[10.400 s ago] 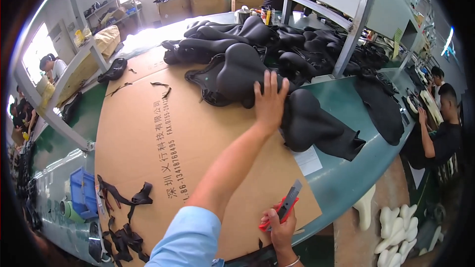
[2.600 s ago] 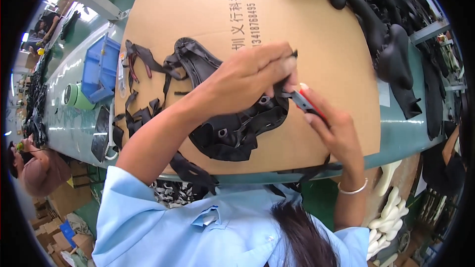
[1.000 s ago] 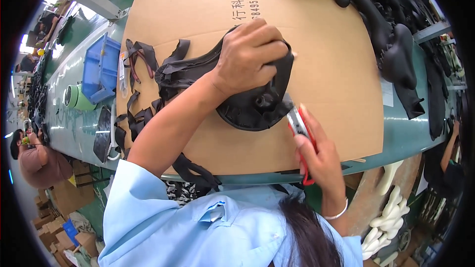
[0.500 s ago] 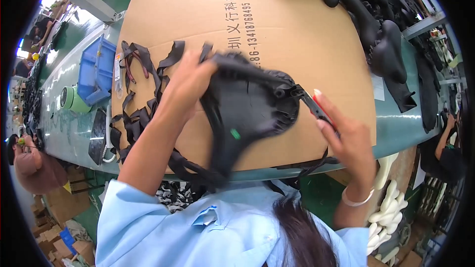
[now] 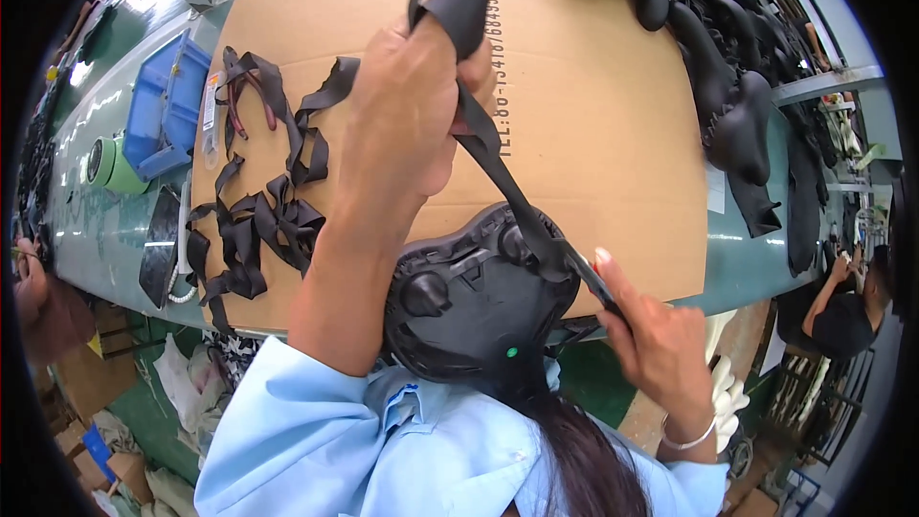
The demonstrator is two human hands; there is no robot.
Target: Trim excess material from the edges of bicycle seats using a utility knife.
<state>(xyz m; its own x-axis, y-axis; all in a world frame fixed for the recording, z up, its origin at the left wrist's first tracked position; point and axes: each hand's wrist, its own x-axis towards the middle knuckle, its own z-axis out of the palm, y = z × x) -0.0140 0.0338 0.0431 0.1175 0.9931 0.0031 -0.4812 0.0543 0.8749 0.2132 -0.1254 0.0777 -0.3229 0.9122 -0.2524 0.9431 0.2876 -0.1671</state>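
A black bicycle saddle [image 5: 469,316] lies underside up at the near edge of the table, against my body, with a small green dot on it. My left hand [image 5: 402,105] is closed around a black strip [image 5: 507,182] and holds it up above the saddle. The strip runs taut from the fist down to the saddle's right rim, and its loose end loops over the fingers. At that rim, my right hand [image 5: 661,349] grips a slim utility knife [image 5: 595,282] with a bit of red on it. The knife's tip is against or close by the strip's lower end.
Cut black strips [image 5: 254,230] and red-handled pliers [image 5: 251,101] lie on the cardboard sheet [image 5: 613,134] at left. Beyond are a blue bin [image 5: 163,115] and a green round object [image 5: 120,168]. More black saddles [image 5: 737,124] are piled at right. A co-worker [image 5: 842,302] sits far right.
My left hand has gone from gripping at the saddle to pulling the strip up and away. The saddle has turned and come down toward me. My right hand moved slightly nearer to me.
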